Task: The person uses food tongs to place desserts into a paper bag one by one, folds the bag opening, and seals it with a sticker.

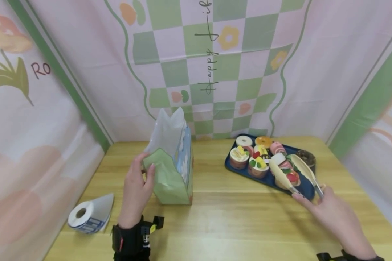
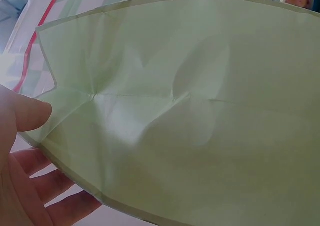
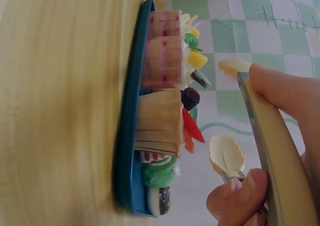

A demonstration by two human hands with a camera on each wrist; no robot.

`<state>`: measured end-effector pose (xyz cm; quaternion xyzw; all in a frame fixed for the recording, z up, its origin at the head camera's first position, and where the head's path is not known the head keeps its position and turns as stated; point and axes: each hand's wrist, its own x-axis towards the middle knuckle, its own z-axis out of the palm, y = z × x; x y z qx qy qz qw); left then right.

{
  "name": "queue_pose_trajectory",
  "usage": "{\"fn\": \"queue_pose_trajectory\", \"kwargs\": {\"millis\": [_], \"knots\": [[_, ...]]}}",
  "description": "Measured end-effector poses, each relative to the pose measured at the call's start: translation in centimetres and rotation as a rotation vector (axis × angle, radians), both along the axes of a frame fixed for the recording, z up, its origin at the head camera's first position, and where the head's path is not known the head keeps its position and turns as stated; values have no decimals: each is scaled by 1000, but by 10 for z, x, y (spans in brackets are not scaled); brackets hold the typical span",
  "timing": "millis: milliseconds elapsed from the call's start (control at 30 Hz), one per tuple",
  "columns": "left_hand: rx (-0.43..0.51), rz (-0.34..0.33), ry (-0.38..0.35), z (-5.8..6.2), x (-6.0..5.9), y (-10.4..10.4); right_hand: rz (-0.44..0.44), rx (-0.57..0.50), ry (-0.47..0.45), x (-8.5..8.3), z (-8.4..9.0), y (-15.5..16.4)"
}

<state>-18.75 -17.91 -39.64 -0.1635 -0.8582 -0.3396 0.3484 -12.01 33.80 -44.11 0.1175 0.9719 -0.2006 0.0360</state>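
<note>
Right now our right hand [image 1: 333, 212] holds the tongs [image 1: 294, 174] spread open over the tray [image 1: 308, 192] of cakes, well right of the bag [image 1: 173, 170] our left hand [image 1: 135, 192] pinches.

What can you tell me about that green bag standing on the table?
The bag looks like thin, glossy paper or plastic film with soft creases, pale green on its near side and blue with white shapes on the side facing the tray. It stands upright on the wooden table, its mouth open at the top, where a whitish translucent part rises. The left hand pinches its near top edge between thumb and fingers. Nothing else touches it; whatever is inside is hidden.
</note>
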Motion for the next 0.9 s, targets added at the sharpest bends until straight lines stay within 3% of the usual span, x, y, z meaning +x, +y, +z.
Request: {"fn": "queue_pose_trajectory", "kwargs": {"millis": [900], "knots": [[-15, -11, 11, 0, 0, 1, -28, -4, -115, 10, -31, 10]]}}
